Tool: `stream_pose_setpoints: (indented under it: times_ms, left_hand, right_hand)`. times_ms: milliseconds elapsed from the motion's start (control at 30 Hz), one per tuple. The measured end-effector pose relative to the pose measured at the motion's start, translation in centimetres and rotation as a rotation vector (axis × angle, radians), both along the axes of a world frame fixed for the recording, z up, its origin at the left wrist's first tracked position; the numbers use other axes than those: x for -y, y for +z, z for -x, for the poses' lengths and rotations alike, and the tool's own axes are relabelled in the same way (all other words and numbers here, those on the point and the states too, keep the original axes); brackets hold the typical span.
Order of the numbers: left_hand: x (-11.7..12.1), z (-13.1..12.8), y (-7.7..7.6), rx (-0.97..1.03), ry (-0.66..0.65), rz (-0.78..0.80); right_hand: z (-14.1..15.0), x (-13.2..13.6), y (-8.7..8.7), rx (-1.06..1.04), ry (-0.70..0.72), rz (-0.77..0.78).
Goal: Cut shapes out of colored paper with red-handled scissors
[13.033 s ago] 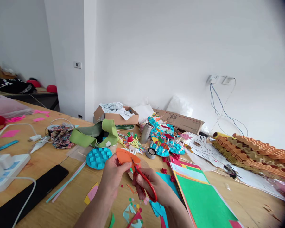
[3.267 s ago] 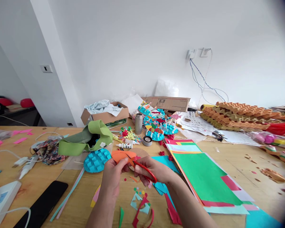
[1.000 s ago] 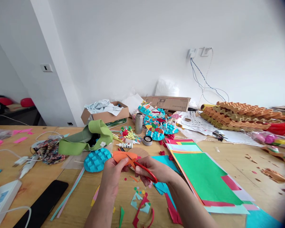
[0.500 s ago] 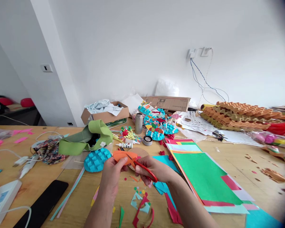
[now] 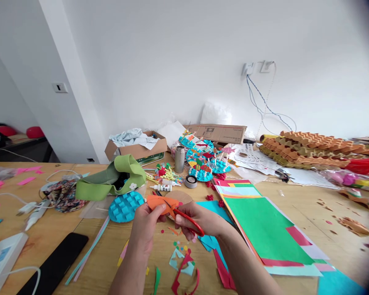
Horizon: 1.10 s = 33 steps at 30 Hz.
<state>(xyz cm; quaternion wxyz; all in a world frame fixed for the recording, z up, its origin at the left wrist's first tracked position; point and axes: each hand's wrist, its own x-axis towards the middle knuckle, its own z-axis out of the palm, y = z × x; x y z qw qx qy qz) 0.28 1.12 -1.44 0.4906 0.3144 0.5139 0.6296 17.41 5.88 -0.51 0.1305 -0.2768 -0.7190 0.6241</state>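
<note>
Orange paper [image 5: 158,201] is pinched between the thumb and fingers of my left hand [image 5: 147,219]. My right hand [image 5: 195,219] is closed round the red-handled scissors [image 5: 189,221], with fingers in the loops. Their blades lie across the right part of the paper, at a cut in it. Just left of my left hand sits a blue egg-tray disc [image 5: 126,207]. Behind the paper is a round brown cardboard piece [image 5: 181,197], partly hidden. Below my hands lie paper scraps, among them a red cutout [image 5: 181,272] and a pale blue one [image 5: 187,268], plus small coloured dots.
Coloured paper sheets [image 5: 264,229] are stacked on the right. Glue bottles [image 5: 162,188], a tape roll [image 5: 190,182] and a metal flask [image 5: 180,159] stand behind. A black phone [image 5: 55,262] and a power strip [image 5: 6,254] lie left. Egg trays [image 5: 304,151] are piled far right.
Since the first frame the view has swung right and the orange paper has been turned and cut further. Over the last second the blades and paper have shifted only slightly.
</note>
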Motion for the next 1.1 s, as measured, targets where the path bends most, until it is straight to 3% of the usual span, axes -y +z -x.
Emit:
stream_pose_setpoints:
  times_ms: [1100]
  left_hand:
    - [0.2, -0.14, 0.42, 0.024, 0.005, 0.007]
  right_hand:
    - [-0.17, -0.05, -0.16, -0.02, 0.016, 0.012]
